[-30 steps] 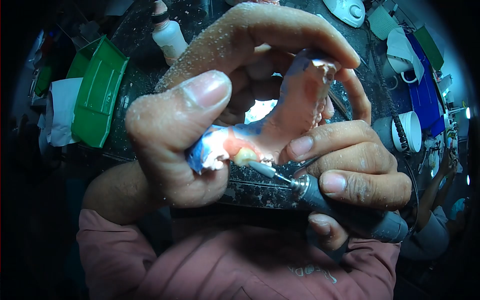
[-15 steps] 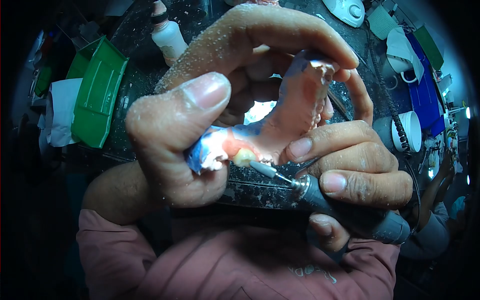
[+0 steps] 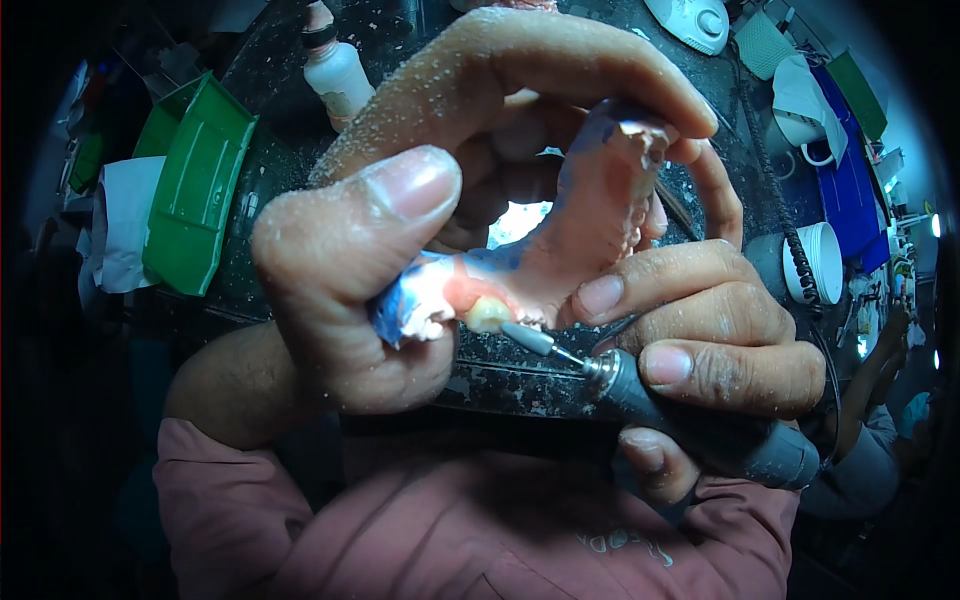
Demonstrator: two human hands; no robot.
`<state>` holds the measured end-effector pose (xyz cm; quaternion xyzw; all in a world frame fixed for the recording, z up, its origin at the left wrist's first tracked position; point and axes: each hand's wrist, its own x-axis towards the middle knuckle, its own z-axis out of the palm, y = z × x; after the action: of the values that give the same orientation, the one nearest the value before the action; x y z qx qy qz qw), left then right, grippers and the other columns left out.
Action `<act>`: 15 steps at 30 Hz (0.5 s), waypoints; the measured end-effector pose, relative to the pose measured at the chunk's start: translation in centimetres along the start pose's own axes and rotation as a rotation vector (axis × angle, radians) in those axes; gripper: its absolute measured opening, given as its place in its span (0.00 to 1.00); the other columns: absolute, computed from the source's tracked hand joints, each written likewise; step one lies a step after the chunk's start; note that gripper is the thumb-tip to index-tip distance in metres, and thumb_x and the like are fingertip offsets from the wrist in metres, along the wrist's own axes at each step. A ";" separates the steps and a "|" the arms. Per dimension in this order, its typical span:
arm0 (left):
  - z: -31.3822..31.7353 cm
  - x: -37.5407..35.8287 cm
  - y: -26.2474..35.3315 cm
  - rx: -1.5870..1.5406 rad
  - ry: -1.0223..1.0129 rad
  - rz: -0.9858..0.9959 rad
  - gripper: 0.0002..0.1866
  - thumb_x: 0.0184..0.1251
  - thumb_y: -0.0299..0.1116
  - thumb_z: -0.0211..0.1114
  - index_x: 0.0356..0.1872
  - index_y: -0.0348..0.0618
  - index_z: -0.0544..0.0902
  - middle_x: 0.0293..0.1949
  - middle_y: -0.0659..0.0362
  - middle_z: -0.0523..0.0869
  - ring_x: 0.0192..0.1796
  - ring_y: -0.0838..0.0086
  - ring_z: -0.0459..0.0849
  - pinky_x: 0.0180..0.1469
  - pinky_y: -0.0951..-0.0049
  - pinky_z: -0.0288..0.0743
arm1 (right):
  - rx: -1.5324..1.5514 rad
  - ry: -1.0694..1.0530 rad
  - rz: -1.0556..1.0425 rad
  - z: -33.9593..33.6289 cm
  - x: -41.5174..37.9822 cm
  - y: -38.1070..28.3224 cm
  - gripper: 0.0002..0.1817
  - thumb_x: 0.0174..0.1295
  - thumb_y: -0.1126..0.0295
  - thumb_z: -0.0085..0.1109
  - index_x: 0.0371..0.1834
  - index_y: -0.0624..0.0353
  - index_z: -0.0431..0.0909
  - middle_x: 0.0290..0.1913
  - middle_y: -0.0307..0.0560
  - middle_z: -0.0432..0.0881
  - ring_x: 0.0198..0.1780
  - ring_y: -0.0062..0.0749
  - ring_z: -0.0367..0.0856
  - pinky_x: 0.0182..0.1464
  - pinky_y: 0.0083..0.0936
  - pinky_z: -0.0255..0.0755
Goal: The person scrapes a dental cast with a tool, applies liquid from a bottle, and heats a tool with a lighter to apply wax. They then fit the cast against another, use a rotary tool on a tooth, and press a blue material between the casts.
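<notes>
My left hand [image 3: 350,230], dusted with pale powder, curls around a U-shaped dental model [image 3: 590,205], pinkish with blue patches. The thumb presses one end while the index finger reaches over the other. On the model's lower edge sits a single yellowish tooth [image 3: 487,315] in pink gum material. My right hand [image 3: 710,330] wraps a grey rotary handpiece [image 3: 690,410], its fingertips against the model. The handpiece's tapered grey bur [image 3: 527,338] points left, its tip right at the tooth's edge.
A dusty bottle [image 3: 337,75] stands behind my left hand on the dark bench. Green bins [image 3: 200,190] are at left; a blue bin [image 3: 850,200], a white tub [image 3: 822,265] and a coiled cord [image 3: 790,220] at right. Another person's arm [image 3: 865,440] shows at far right.
Almost nothing differs. The bur and handpiece have shifted very slightly at the tooth; both hands keep their hold.
</notes>
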<state>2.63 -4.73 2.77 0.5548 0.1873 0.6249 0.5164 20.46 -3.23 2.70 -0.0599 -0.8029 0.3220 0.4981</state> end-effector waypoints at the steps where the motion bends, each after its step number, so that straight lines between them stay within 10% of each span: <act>1: 0.0 0.0 -0.1 0.002 0.003 0.004 0.37 0.62 0.56 0.47 0.58 0.28 0.70 0.51 0.38 0.78 0.42 0.62 0.82 0.49 0.65 0.76 | 0.003 0.036 0.028 0.3 -0.1 -0.2 0.17 0.54 0.65 0.64 0.44 0.55 0.70 0.29 0.41 0.76 0.38 0.39 0.84 0.72 0.65 0.42; 7: -0.2 -1.4 0.0 0.201 -0.002 0.004 0.22 0.72 0.26 0.33 0.61 0.20 0.62 0.56 0.41 0.74 0.50 0.63 0.80 0.56 0.68 0.75 | -0.049 -0.024 0.077 -0.5 0.3 -0.4 0.17 0.54 0.65 0.64 0.43 0.56 0.70 0.29 0.42 0.77 0.38 0.39 0.84 0.71 0.66 0.42; 15: 0.1 -1.2 -0.3 0.025 0.058 -0.047 0.28 0.70 0.38 0.34 0.60 0.23 0.64 0.54 0.41 0.75 0.47 0.62 0.82 0.52 0.65 0.78 | -0.069 -0.102 -0.092 -1.0 0.3 0.8 0.16 0.54 0.64 0.64 0.42 0.56 0.70 0.28 0.41 0.76 0.37 0.38 0.83 0.71 0.66 0.42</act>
<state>2.61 -5.67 1.99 0.5383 0.2227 0.6261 0.5184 20.95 -2.00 2.72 -0.0237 -0.8398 0.2736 0.4683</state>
